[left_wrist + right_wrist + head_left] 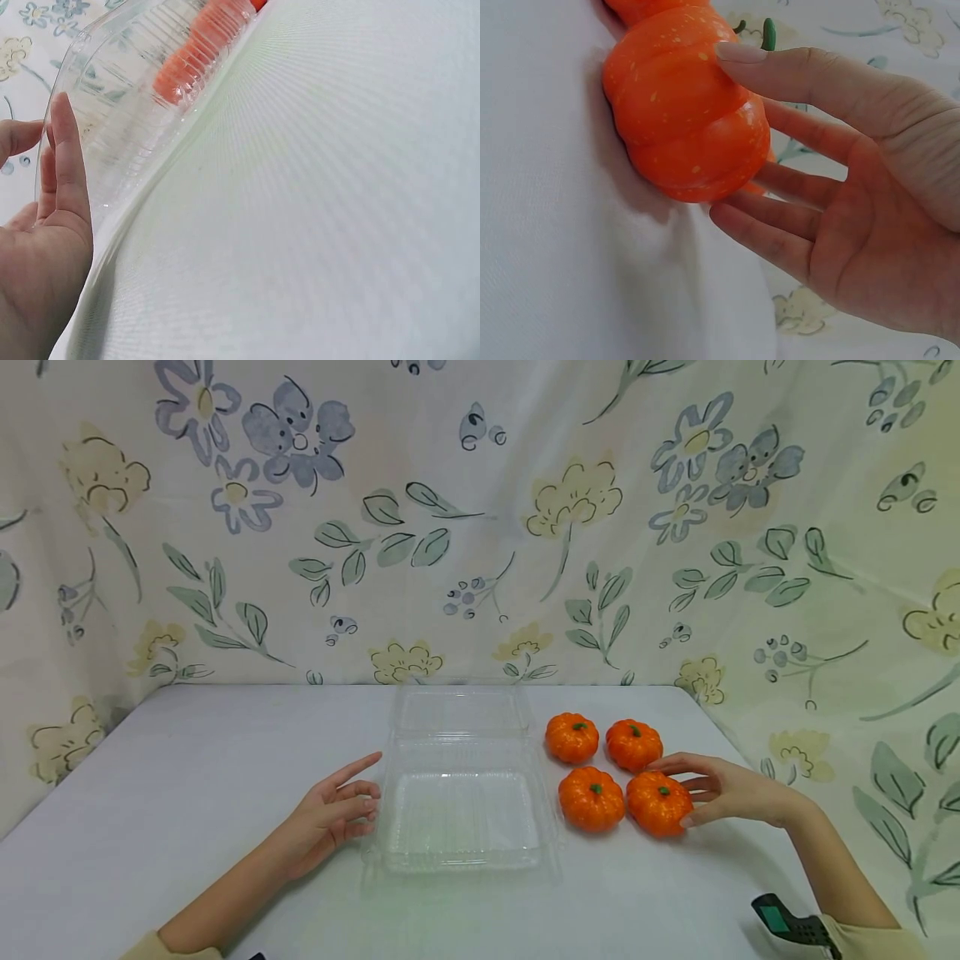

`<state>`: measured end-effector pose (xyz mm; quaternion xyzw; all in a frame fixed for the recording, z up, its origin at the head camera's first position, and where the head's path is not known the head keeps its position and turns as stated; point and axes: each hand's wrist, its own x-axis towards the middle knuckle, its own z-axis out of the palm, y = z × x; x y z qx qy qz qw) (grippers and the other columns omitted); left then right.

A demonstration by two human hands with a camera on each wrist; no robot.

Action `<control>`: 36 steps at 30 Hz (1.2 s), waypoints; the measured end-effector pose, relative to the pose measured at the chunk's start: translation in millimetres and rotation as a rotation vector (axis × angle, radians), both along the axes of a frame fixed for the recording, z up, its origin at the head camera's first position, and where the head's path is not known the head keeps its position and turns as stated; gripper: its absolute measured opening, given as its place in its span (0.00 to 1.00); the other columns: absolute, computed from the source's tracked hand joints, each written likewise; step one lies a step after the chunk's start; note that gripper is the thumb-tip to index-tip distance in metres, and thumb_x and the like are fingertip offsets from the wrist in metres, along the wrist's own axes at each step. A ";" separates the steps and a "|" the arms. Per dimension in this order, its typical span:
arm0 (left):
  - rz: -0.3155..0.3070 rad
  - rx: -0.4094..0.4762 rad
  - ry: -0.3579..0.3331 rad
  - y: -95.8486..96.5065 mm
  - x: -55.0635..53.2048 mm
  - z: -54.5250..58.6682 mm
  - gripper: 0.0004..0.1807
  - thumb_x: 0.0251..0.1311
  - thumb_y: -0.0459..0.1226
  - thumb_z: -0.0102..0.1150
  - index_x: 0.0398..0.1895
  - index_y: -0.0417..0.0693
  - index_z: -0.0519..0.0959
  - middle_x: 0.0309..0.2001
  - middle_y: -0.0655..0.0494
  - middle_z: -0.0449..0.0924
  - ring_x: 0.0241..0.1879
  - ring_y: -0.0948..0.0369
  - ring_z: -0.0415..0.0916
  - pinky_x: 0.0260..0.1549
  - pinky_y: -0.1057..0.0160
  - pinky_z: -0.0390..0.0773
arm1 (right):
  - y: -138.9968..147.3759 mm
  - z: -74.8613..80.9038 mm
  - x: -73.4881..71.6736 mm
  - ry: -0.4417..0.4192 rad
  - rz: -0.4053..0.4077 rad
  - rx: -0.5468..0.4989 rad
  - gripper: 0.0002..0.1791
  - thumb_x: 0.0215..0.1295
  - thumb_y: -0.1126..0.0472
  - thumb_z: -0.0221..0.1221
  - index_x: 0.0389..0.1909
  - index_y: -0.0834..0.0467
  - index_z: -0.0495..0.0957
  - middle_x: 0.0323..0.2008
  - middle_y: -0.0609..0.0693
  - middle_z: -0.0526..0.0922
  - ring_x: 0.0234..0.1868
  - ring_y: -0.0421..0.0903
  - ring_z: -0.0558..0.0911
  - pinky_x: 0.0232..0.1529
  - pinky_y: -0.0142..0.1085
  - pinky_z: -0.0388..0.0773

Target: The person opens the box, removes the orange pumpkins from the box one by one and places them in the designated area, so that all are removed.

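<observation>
Thumb and fingers of my right hand point(723, 793) curl round the right side of a small orange toy pumpkin point(657, 804), the front right one of the group. In the right wrist view the thumb lies across this pumpkin point(686, 112) near its green stem, with the fingers on its far side. My left hand point(330, 818) is at the left edge of a clear plastic clamshell box point(461, 814), its fingers loosely extended and holding nothing. The box stands with its lid point(459, 714) folded back, away from me.
Three more pumpkins sit close by: one to the left point(591, 800) and two behind, a left one point(572, 738) and a right one point(633, 745). A white cloth covers the table point(247, 743). Floral fabric point(480, 527) hangs at the back and sides.
</observation>
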<state>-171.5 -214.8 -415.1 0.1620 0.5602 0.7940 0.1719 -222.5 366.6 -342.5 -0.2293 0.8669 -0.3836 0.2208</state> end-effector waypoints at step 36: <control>0.144 -0.107 -0.118 -8.2 0.3 8.1 0.23 0.79 0.34 0.52 0.71 0.65 0.73 0.45 0.61 0.82 0.39 0.63 0.83 0.46 0.63 0.87 | 3.5 8.5 4.5 0.252 -0.298 0.006 0.26 0.78 0.59 0.59 0.69 0.69 0.70 0.63 0.73 0.78 0.52 0.54 0.88 0.48 0.42 0.89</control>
